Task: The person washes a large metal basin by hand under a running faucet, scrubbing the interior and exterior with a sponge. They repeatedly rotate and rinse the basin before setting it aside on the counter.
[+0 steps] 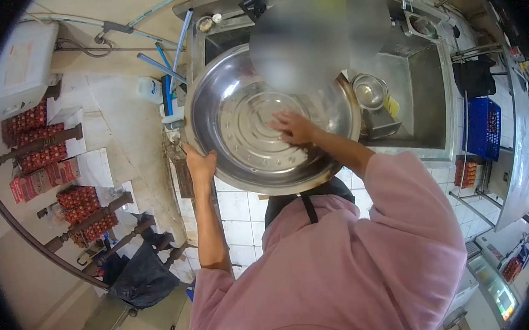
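A wide, shiny metal basin is tilted over the front edge of the sink. My left hand grips its rim at the lower left, with the thumb over the edge. Inside the basin my right hand lies against the bottom, fingers spread, holding nothing that shows. Brownish marks run along the basin's lower right rim. A blurred patch hides the basin's upper right part.
Right of the basin, a smaller metal bowl sits in the sink. Blue-handled tools stand at the left. Egg trays fill a rack at the far left. A blue crate is at the right.
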{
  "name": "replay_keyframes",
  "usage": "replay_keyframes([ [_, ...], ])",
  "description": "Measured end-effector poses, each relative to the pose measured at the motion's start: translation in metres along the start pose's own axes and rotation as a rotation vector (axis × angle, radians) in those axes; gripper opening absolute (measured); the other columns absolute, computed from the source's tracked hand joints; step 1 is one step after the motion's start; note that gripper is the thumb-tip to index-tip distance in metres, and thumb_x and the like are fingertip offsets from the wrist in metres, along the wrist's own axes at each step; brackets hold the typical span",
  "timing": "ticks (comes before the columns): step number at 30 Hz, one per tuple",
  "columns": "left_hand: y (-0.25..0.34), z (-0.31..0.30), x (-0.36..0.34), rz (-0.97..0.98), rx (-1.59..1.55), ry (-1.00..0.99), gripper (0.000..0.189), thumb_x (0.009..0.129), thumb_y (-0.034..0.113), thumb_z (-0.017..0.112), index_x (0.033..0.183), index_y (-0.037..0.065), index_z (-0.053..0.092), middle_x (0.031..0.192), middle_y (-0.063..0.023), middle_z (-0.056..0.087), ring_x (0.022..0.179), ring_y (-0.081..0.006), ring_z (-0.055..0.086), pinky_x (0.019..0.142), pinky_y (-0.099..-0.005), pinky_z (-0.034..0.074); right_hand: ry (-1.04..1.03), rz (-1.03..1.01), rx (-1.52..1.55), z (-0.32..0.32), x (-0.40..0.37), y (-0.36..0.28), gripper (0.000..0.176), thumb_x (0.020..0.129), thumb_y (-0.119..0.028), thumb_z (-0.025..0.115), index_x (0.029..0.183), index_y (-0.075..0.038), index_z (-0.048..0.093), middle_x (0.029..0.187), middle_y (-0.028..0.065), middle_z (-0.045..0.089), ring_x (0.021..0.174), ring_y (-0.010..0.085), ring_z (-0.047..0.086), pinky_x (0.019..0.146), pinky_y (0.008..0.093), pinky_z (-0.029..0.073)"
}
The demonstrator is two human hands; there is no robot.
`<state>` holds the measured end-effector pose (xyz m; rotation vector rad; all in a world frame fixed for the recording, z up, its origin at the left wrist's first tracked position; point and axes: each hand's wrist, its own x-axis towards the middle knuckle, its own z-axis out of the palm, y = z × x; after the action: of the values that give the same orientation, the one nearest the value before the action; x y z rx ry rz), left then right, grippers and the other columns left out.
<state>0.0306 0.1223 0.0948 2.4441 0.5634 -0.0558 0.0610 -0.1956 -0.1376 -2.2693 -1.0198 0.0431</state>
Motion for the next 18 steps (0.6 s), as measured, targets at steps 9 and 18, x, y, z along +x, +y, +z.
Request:
replay_keyframes([
  [9,-0.048,0.021,0.005,-0.095,-0.150,-0.186,0.055,0.075,0.005,0.077,0.114,-0.014,0.042,0.084,-0.0247,0.064,0.063,-0.0332,0.067,0.051,-0.0409,0.053,0.048,1.119,-0.750,-0.142,-0.032,0.015,0.035,0.092,-0.023,0.054,0.125,-0.013,0.063,0.136,0.0216,0.053,0.128,0.0396,0.049,0.102,0.0522,0.045],
  [18,-0.078,0.033,0.035,-0.224,-0.171,-0.354,0.053,0.073,0.005,0.078,0.114,-0.015,0.052,0.090,-0.0256,0.068,0.072,-0.0331,0.071,0.054,-0.0408,0.056,0.038,1.261,-0.245,-0.224,-0.066,-0.006,0.049,0.075,-0.021,0.067,0.119,0.000,0.062,0.110,0.0260,0.067,0.104,0.0434,0.066,0.092,0.0452,0.052],
])
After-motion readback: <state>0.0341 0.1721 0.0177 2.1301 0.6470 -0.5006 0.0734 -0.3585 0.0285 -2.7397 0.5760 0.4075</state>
